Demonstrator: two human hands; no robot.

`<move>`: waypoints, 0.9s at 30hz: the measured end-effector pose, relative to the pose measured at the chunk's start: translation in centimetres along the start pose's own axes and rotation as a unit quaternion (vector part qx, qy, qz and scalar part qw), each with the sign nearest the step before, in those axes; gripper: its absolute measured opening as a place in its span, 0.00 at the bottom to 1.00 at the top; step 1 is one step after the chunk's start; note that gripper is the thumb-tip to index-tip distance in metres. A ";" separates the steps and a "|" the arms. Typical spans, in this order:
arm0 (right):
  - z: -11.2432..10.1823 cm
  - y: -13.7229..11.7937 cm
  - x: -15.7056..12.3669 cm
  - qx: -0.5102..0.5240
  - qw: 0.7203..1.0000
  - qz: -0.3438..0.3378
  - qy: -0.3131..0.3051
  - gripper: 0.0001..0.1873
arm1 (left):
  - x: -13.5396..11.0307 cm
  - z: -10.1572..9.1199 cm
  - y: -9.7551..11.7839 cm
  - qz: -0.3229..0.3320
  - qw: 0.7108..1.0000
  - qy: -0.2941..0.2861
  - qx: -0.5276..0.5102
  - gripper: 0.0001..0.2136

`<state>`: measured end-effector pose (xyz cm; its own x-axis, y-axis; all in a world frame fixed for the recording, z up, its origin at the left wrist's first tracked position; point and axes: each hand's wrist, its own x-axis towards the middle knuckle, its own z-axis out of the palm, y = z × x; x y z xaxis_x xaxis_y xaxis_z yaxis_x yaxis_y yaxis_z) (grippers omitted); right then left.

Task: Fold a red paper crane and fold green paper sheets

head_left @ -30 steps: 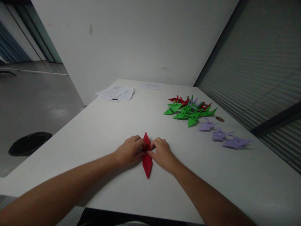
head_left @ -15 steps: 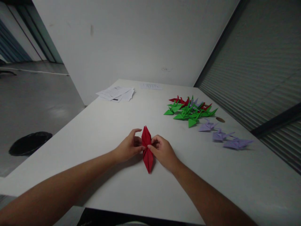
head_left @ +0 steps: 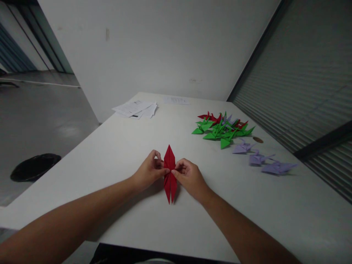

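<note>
**Red origami fold (head_left: 169, 159) pinched between both hands**

The left hand (head_left: 150, 170) and right hand (head_left: 189, 178) grasp the narrow, pointed fold at its middle from either side, fingertips closed on the paper, on a white table (head_left: 110, 172). This two-sided grip seems to keep it centred and steady. Farther right, green and red paper cranes (head_left: 220, 132) lie heaped, with three lilac paper cranes (head_left: 257, 158) in a loose row beside them. Printed sheets (head_left: 134, 109) lie near the far edge.

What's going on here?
A person's left hand and right hand pinch a long, pointed red origami piece at its middle, over a white table. To the right lie green and red paper cranes in a heap, with lilac paper cranes in a line.
</note>
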<state>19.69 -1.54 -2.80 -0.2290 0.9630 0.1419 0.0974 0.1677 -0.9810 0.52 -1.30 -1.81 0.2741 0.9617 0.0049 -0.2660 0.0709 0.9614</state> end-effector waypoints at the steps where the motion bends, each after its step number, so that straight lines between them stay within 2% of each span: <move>1: 0.0 -0.1 0.0 0.005 1.000 0.006 0.004 0.11 | 0.0 0.0 0.0 0.010 1.000 0.002 0.000 0.23; 4: 0.1 -0.2 0.0 0.012 1.000 0.017 0.016 0.13 | 0.1 0.0 -0.1 0.029 1.000 -0.010 0.006 0.21; 9: 0.2 -0.3 -0.1 -0.009 1.000 0.004 0.009 0.11 | 0.2 -0.3 -0.3 0.033 0.999 0.003 0.040 0.17; 17: 0.1 -0.4 -0.2 -0.057 0.996 -0.070 -0.019 0.07 | 0.4 -0.6 -0.3 0.034 0.993 0.026 0.110 0.12; 21: -0.1 -0.8 -0.1 -0.108 0.985 -0.129 -0.030 0.10 | 0.5 -0.6 -0.4 0.031 0.992 0.021 0.118 0.11; 27: 0.0 -1.3 -0.3 -0.126 0.983 -0.129 -0.030 0.07 | 0.3 -0.7 -0.6 0.047 0.986 0.001 0.159 0.08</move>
<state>19.63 -2.03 -1.55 -0.3342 0.8686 0.3658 0.2643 0.4589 -0.8483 0.07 -0.88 -2.56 0.2606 0.9604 0.0982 0.0123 -0.1051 0.9944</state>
